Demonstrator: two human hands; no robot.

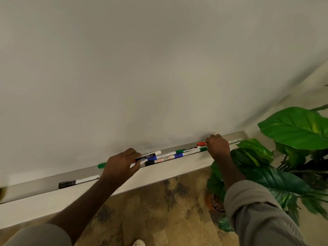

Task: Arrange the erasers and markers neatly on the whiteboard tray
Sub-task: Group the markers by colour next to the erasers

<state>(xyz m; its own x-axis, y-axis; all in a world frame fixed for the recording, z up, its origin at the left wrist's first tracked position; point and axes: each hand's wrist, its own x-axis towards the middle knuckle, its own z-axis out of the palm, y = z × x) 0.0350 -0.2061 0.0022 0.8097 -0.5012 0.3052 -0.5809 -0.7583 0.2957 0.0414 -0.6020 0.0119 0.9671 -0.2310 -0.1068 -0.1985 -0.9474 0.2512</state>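
A long whiteboard tray (44, 196) runs under the whiteboard (142, 77). Several markers lie bunched in its middle: a black-labelled one (148, 155), blue ones (177, 155), a green one (188, 149), a black-capped one (156, 161). My left hand (121, 165) is closed on the left ends of this bunch, with a green marker cap (101, 165) sticking out to its left. My right hand (217, 145) is closed on a red-capped marker (201, 144) near the tray's right end. A lone black marker (78, 181) lies at the left. No eraser is visible.
A large leafy potted plant (292, 139) stands right of the tray, its leaves close under my right forearm; its orange pot (212, 203) sits on the patterned floor (159, 210). A shoe tip (139, 243) shows at the bottom edge.
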